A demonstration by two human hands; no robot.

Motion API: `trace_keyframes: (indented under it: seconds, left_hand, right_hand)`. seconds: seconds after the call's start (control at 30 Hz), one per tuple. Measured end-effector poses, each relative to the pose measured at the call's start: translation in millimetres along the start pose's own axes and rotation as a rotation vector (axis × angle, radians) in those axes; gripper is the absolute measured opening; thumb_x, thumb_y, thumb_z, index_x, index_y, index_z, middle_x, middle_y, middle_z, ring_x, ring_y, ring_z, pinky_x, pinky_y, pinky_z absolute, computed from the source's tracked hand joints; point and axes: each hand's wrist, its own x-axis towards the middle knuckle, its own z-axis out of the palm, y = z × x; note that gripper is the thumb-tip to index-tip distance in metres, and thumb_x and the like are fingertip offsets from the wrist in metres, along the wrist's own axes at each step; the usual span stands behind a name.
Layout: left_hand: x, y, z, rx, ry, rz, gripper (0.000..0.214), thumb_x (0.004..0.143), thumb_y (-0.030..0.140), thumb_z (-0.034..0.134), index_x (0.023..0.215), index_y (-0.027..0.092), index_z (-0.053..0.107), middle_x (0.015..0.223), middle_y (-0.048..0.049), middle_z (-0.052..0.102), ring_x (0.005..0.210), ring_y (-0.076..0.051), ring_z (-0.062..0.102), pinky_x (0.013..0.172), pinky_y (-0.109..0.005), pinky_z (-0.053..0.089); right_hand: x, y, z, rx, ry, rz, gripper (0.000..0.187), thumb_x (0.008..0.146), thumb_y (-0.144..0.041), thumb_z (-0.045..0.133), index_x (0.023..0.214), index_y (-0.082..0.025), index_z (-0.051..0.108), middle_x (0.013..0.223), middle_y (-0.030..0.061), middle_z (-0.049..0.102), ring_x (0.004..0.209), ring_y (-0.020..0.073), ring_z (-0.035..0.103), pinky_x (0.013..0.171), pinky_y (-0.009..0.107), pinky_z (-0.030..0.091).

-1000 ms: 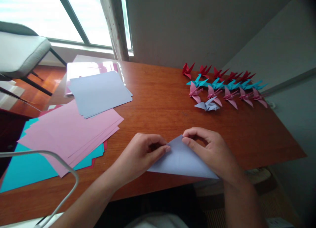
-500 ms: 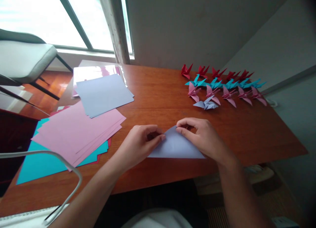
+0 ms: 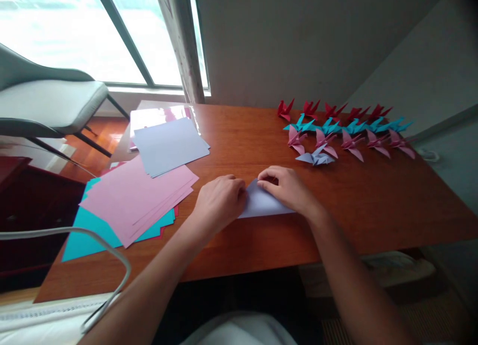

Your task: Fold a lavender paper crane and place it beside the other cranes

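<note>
Pale lilac paper [image 3: 263, 201], showing as a folded triangle, lies on the table [image 3: 242, 250] between my two hands. With my right hand [image 3: 289, 188] I pinch its peak between thumb and forefinger; my left hand [image 3: 222, 200] curls over its left edge, but the fingertips are hidden, so I cannot tell whether they grasp or only press. I expect this sheet to be almost weightless, crisp enough to hold a crease, yet easy to crumple or skew. Its folded edges and corners seem the best holds, taken lightly, with the layers kept together. Just beyond my right hand sits a pale paper crane [image 3: 316, 158]; beyond my left lie pink sheets [image 3: 138, 200].

Compared with a second ago, my grip and the paper are farther in from the table's near edge, closer to that crane. My left thumb, visible along the edge then, is now tucked out of sight beneath raised knuckles.
</note>
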Motion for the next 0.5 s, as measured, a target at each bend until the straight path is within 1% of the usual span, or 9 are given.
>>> trace_keyframes:
  seconds: [0.1,0.2,0.5]
  left_hand:
    - [-0.1,1.9,2.6,0.022,0.0,-0.014,0.025,0.093,0.029,0.046,0.083,0.023,0.068,0.089,-0.0044,0.069,0.077,-0.022,0.065,0.055,-0.029,0.034]
    - [-0.5,3.3,4.6,0.058,0.012,-0.018,0.025,0.094,0.03,0.046,0.082,0.023,0.066,0.089,-0.0041,0.069,0.079,-0.022,0.066,0.056,-0.029,0.034]
    - [0.2,4.1,9.9,0.13,0.075,-0.032,0.014,0.092,0.031,0.053,0.089,0.022,0.064,0.094,-0.0051,0.07,0.085,-0.026,0.068,0.06,-0.032,0.041]
  right_hand:
    - [1.3,6.1,3.9,0.033,0.02,-0.005,0.008,0.086,-0.015,0.067,0.082,-0.02,0.072,0.089,0.0036,0.075,0.085,0.0177,0.067,0.078,0.029,0.047]
    - [2.2,10.3,5.6,0.048,0.02,-0.021,0.008,0.086,-0.015,0.067,0.082,-0.02,0.072,0.087,0.0027,0.074,0.082,0.0169,0.066,0.075,0.028,0.046]
    - [1.5,8.3,5.1,0.049,0.013,-0.018,0.009,0.087,-0.014,0.067,0.082,-0.019,0.073,0.087,0.0029,0.074,0.082,0.0165,0.065,0.076,0.028,0.046]
